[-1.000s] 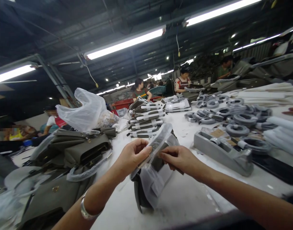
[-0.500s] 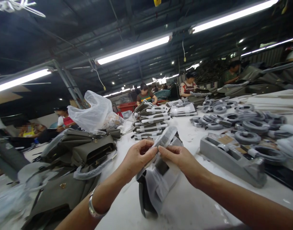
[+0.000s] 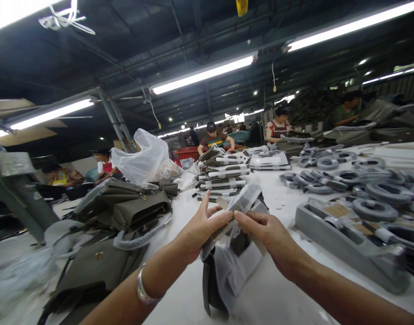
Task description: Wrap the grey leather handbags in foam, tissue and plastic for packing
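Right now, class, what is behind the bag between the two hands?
Behind the bag, a stack of white-banded pieces shows; the bag and left hand cover part of its base.

Both arms bare, stretched forward, slanting inward. Left forearm (image 3: pixel 126 291) from lower left, right forearm (image 3: pixel 342 289) from lower right. Left hand (image 3: pixel 198 230): index finger (image 3: pixel 205 203) raised, thumb (image 3: pixel 222 221) pointing inward. Right hand (image 3: pixel 271 232): fingers bent, thumb (image 3: pixel 246 221) pinching. Thumb tips very near each other.
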Motion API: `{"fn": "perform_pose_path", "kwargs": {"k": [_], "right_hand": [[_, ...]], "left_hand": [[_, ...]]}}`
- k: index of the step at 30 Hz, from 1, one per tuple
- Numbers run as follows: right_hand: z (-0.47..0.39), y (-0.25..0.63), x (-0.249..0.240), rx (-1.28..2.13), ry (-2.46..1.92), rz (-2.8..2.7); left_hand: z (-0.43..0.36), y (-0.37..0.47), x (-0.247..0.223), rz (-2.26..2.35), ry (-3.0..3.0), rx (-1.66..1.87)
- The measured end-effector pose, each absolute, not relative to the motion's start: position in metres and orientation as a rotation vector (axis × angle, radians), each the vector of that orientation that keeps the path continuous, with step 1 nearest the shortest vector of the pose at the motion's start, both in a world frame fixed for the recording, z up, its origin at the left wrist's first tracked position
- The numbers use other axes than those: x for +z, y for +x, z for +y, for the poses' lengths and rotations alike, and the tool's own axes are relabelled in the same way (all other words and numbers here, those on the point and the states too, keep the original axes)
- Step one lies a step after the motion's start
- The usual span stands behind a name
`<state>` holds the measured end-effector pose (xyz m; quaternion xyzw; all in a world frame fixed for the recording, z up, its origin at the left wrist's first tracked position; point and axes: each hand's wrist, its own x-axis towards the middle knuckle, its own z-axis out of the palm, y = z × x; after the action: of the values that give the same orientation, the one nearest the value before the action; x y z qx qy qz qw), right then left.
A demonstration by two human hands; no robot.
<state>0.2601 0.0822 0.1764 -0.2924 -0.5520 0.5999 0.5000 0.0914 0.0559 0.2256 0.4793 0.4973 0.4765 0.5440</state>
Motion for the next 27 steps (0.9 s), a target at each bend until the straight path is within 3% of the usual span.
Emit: {"fn": "perform_pose_path", "kwargs": {"k": [7,14,27], "right_hand": [[0.084,0.265,0.178,1.576,-0.693,-1.296],[0.075,0.275,0.162,1.891,-0.437,-0.985],[0.063,0.249,0.156,1.384,-0.659,-1.115]], "left_hand": [[0.058,0.092,0.221,0.962,1.284,1.072],[0.053,0.093,0.212,1.112,1.465,1.217],[0.046,0.11,0.206,1.198,1.542,1.41]]}}
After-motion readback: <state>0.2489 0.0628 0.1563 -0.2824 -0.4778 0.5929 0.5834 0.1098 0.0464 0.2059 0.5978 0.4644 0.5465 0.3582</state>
